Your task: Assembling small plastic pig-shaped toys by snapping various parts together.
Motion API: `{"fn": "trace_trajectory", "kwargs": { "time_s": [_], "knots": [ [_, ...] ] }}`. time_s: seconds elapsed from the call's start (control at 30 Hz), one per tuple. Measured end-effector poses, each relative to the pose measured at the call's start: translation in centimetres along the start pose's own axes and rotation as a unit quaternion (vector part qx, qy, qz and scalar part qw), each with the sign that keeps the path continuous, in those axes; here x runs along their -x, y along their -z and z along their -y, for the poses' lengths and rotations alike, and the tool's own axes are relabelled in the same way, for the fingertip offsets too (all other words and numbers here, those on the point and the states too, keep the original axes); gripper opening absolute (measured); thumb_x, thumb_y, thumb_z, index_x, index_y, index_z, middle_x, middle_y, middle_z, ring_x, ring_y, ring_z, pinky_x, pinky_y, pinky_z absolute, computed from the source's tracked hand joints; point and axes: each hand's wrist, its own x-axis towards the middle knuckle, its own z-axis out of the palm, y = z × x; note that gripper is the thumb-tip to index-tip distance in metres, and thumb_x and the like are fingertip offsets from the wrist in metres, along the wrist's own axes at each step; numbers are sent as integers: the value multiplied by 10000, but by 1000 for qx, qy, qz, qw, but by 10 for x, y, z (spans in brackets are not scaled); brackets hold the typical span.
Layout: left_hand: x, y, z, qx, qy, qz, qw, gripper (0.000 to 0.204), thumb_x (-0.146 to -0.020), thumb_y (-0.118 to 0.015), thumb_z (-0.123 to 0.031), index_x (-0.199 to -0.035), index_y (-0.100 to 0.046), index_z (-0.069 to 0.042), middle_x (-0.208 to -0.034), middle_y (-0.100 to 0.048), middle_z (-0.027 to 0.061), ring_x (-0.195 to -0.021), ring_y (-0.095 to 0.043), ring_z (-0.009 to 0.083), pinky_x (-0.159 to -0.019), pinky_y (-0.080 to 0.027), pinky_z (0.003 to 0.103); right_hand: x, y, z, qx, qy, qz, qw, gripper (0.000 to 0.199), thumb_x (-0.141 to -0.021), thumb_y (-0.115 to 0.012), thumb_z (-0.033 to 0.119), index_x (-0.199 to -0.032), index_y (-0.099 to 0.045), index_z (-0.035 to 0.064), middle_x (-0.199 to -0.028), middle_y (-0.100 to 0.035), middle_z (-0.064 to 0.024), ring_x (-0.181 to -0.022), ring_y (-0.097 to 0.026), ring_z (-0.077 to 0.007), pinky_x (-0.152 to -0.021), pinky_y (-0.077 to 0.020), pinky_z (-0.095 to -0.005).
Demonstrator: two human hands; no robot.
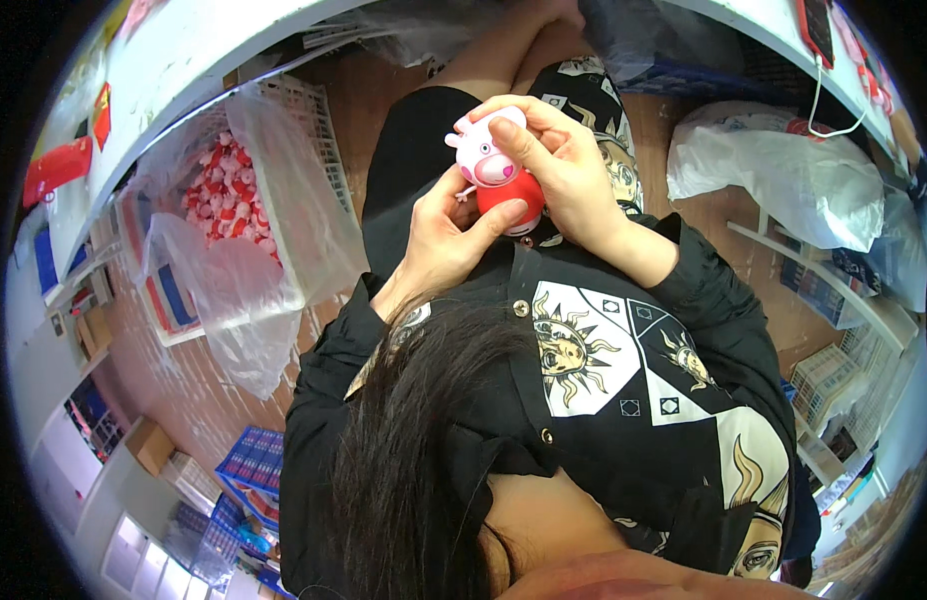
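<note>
While a pig toy is held

As it sits near 12 o'clock, the left hand curls its fingers snugly on its body, the right hand round its head. Holding seems the step now; any next move needs steady hands.

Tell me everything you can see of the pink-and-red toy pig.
The glossy, plastic-looking pink-and-red toy pig has a pale pink head with an eye, an ear and deeper-pink face markings, above a rounded red body. A thin pink arm sticks out. Held over the black-clothed lap, it leans left in the picture, face toward the camera. The bare left hand holds the body, thumb across its front; the bare right hand holds the head, thumb covering part. Its back is hidden.
</note>
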Motion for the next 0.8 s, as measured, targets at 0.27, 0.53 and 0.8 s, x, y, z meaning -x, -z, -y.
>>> {"fn": "trace_trajectory", "kwargs": {
  "time_s": [0.27,0.53,0.8],
  "knots": [
    [-1,-3,-7,0,12,-5,1000,464,-857,-688,-60,-1246,-451,26,-1164,-586,127,-1064,-595,180,-926,-490,318,-1,1,0,-2,2,-7,1000,244,-928,-617,201,-1069,-619,2,-970,-663,-58,-875,-610,-84,-802,-480,-231],
    [-3,-5,-7,6,45,-4,999,584,-821,-726,-69,-1302,-406,23,-1179,-573,135,-1080,-588,190,-941,-480,324,-7,7,-1,-73,-36,-78,994,314,-932,-610,262,-1110,-603,3,-1046,-652,-72,-918,-612,-108,-835,-479,-241],
    [1,2,-7,5,30,2,1000,539,-842,-698,-47,-1289,-411,46,-1170,-566,137,-1077,-588,189,-938,-485,311,-9,26,12,-27,-103,80,991,482,-851,-695,188,-1259,-499,22,-1156,-623,-90,-1050,-592,-156,-940,-453,-305]
  ]
}}
